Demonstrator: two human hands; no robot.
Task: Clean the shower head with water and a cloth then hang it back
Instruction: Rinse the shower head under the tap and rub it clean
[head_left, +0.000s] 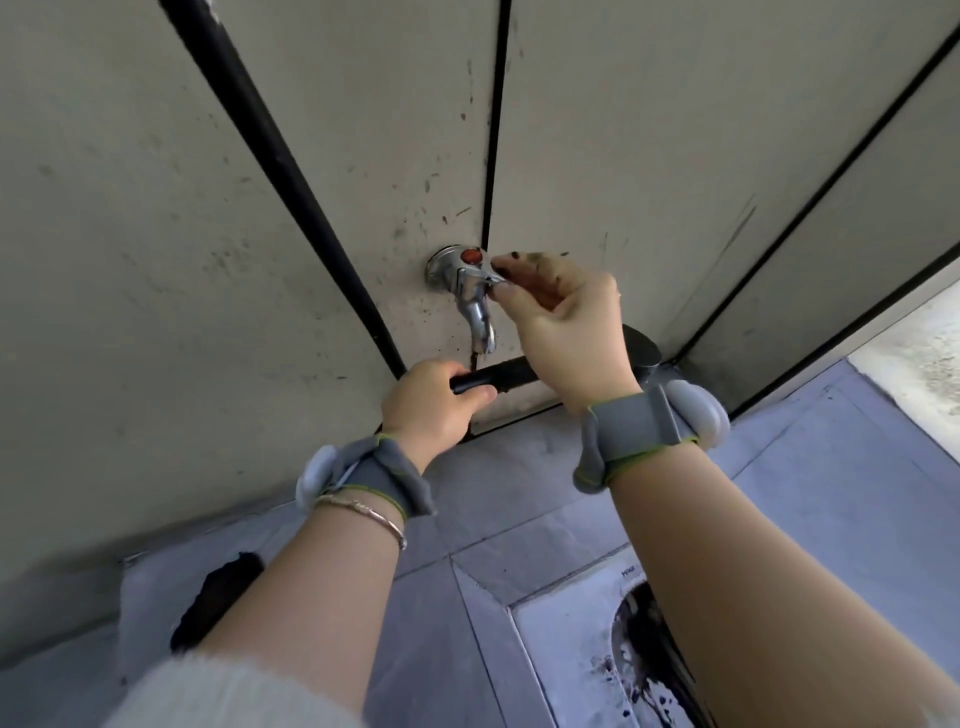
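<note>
— Below: left hand (435, 397), fingers wrapped fully round the black shower head (498, 376) handle, held level just under the chrome tap (470, 296) spout. Why there?

— Presumably to catch the water. Right hand (563, 322), fingers pinched tight on the tap lever, likely turning it. Cloth not in view.

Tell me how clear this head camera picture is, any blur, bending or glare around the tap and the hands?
Head view: wide-angle bending curves the dark wall seams outward. The tap, right hand and left hand on the black shower head handle are fairly sharp; the pale sleeve at the bottom edge is blurred. Light is soft and even, with only small glints on the chrome.
</note>
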